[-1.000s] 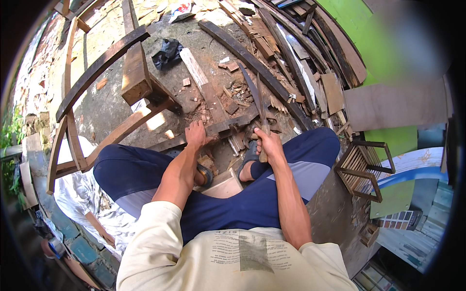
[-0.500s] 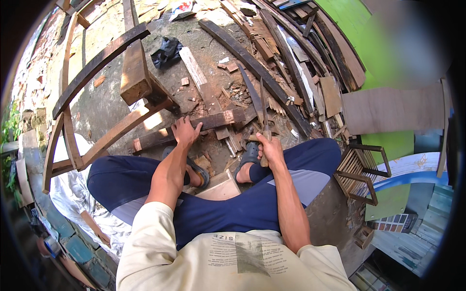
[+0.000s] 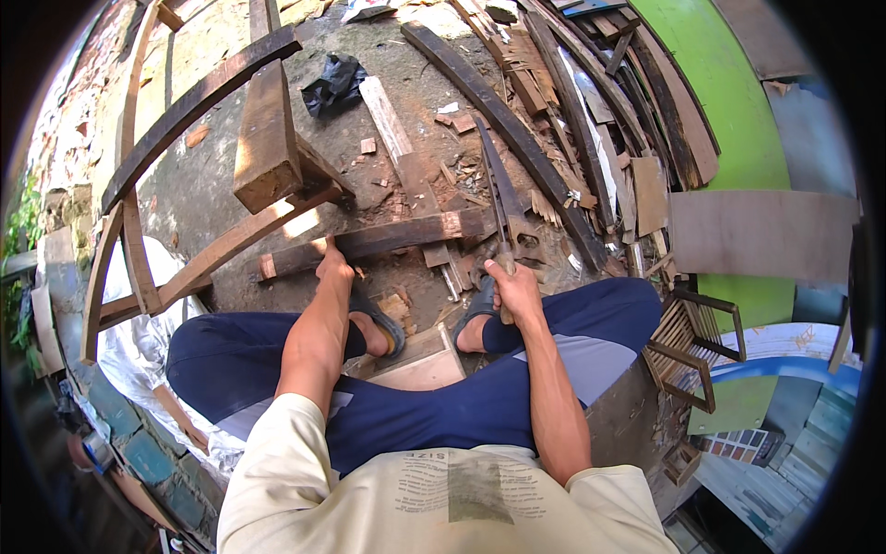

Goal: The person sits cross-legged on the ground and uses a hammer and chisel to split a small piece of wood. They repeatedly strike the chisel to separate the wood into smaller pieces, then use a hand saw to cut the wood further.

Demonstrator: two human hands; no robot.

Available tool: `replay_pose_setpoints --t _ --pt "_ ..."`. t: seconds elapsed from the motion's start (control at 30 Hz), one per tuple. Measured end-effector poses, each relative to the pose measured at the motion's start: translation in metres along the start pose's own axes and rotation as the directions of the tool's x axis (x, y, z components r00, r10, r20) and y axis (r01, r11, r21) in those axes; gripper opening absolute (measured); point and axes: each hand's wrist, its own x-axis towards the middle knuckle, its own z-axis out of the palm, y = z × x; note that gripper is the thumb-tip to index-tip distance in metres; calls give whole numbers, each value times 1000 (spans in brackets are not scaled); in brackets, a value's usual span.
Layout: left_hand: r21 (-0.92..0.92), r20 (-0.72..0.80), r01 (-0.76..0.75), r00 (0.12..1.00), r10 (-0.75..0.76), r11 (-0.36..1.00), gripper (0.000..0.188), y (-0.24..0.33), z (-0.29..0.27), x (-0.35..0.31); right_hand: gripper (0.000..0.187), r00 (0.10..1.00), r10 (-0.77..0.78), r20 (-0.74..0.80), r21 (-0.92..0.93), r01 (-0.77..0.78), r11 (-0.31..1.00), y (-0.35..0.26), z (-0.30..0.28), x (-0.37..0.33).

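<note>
My left hand [image 3: 334, 265] grips a dark wooden beam [image 3: 397, 237] near its left end, one finger over it and the thumb at its near side. The beam lies crosswise in front of my feet, with pale, reddish bare patches. In my right hand [image 3: 517, 292] is a wooden-handled tool with a long narrow blade [image 3: 499, 218] pointing away from me; its exact kind is unclear. A handsaw [image 3: 526, 242] lies just beyond that hand, its handle showing and its blade partly overlapped by the tool.
A wooden board [image 3: 420, 358] sits between my sandalled feet. To the left stands a wooden frame [image 3: 217, 247] with a thick block [image 3: 263, 138]. Wood scraps and a black plastic bag [image 3: 334, 85] litter the ground ahead. Stacked planks [image 3: 660, 120] and a slatted rack [image 3: 697, 346] are on the right.
My left hand has gone from lying spread on the beam to closing round it, a little nearer me and further left. My right hand keeps the tool, its blade now tilted further left.
</note>
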Motion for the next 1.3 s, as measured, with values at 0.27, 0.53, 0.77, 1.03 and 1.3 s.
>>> replay_pose_setpoints --t 0.27,0.53,0.77,1.03,1.3 --pt "57 367 188 909 -196 981 91 -1 9 25 41 997 -78 7 -227 77 971 -4 11 3" --pt "-76 401 62 916 -26 995 73 6 4 38 41 977 -211 -24 -255 198 946 9 21 23" --pt "-391 81 -187 968 236 901 70 42 -30 -48 35 987 -160 -9 -10 160 987 -20 36 22" --pt "-668 32 -307 898 438 678 98 60 -85 -137 39 985 -158 66 -34 160 986 -47 45 -5" --pt "-713 135 -409 717 684 570 86 61 -77 -176 56 914 -406 -27 -257 386 886 -37 37 -12"
